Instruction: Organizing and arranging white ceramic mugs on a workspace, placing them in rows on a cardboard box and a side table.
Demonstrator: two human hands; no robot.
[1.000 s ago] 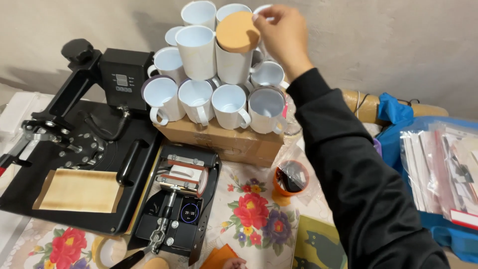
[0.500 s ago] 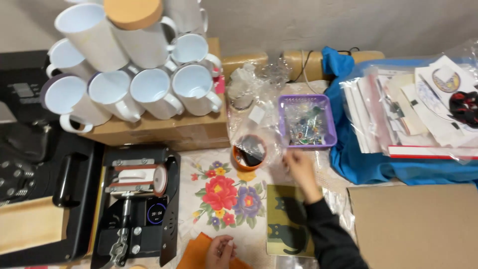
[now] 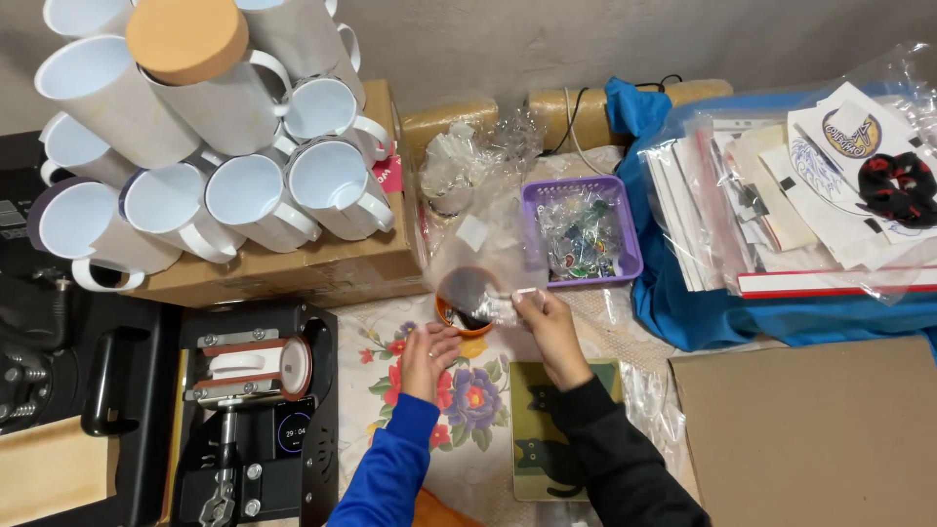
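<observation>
1. Hands meet over the flowered tablecloth (image 3: 488,429) near the middle of the table.
2. The right hand (image 3: 549,327) (black sleeve) pinches the edge of a clear plastic bag (image 3: 483,249) between thumb and fingertips; the bag rises toward the back of the table, crumpled and see-through.
3. The left hand (image 3: 427,356) (blue sleeve) is open, palm up and fingers loosely spread, just under the bag's lower end; whether it touches the bag cannot be told.
4. An orange cup (image 3: 467,304) with a dark inside shows through the bag, between the two hands and just behind them.
5. A purple tray (image 3: 630,256) of small wrapped bits sits just right of the bag.
6. White mugs (image 3: 244,195) are stacked on their sides on a cardboard box (image 3: 322,268) to the left, one capped with a cork lid (image 3: 185,39).
7. A black mug press (image 3: 256,410) stands in front of the box, left of the left hand.
8. A green mat with cat shapes (image 3: 537,449) lies under the right forearm.
</observation>
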